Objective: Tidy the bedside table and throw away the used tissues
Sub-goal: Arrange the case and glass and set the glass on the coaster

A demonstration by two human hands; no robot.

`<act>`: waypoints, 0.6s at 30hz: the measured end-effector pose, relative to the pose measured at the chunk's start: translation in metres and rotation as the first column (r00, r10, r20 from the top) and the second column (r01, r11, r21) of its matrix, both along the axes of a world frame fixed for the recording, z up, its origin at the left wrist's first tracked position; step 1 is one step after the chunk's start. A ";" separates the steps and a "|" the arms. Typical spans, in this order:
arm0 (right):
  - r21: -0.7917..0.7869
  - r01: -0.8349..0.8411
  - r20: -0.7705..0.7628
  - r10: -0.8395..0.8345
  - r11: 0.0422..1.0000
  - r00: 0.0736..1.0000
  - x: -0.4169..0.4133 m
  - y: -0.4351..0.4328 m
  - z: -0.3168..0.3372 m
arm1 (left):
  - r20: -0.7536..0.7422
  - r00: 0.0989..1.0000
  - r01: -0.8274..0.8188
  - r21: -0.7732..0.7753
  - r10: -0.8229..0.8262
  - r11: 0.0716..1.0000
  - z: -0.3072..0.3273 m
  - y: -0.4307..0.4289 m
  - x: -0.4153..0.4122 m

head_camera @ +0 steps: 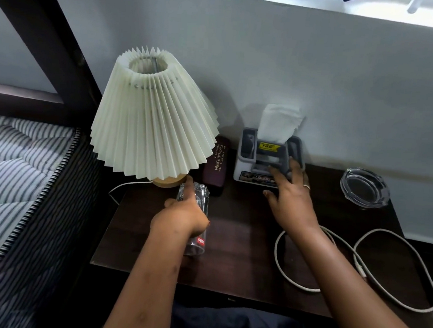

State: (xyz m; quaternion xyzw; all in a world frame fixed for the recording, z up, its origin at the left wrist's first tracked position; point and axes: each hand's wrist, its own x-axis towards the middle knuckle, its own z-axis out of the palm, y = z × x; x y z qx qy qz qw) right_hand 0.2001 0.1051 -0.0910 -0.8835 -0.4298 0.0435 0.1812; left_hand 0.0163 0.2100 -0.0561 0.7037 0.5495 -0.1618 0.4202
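The dark brown wooden bedside table (pixel 241 260) stands against a pale wall, with a bed with a striped mattress (pixel 13 172) at its left side. The left hand (pixel 181 219) is wrapped around a clear drinking glass with a red label (pixel 195 223), the fingers (pixel 189 187) closed over its side while the index finger points toward the wooden base of the lamp; the glass is tilted, its mouth toward the lamp, and whether its bottom touches the table cannot be told. The table lamp with a cream pleated shade (pixel 153 121) stands at the back left corner, its white cord trailing off the left edge. Just right of the lamp base lies a maroon spectacle case with gold lettering (pixel 216 164). The right hand (pixel 292 196) reaches to the grey and white tissue box holder (pixel 263 155) at the back of the table, its fingers spread and resting on the holder's front right part, thumb held apart and clasping nothing. A white tissue (pixel 279 122) stands up out of the holder's top. A clear glass ashtray (pixel 364 187) sits near the back right corner, well apart from the holder. A white looped cable (pixel 397 268) lies on the right half of the table, passing under the right forearm
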 end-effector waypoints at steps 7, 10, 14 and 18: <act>-0.044 -0.046 0.020 0.047 0.998 0.999 -0.005 0.004 0.000 | -0.017 1.000 0.017 0.008 -0.017 1.000 0.002 -0.002 -0.001; -0.067 -0.049 0.027 0.051 0.997 0.998 -0.006 0.004 0.001 | -0.018 0.999 0.028 -0.008 -0.028 1.000 0.003 -0.003 0.000; -0.089 -0.048 0.014 0.050 0.995 0.999 -0.008 0.003 0.005 | -0.030 0.998 0.051 -0.023 -0.052 0.998 0.003 -0.006 0.000; -0.042 -0.010 0.137 0.016 0.999 0.990 -0.020 0.001 0.009 | -0.002 1.000 0.013 -0.024 -0.013 1.000 0.004 -0.009 0.003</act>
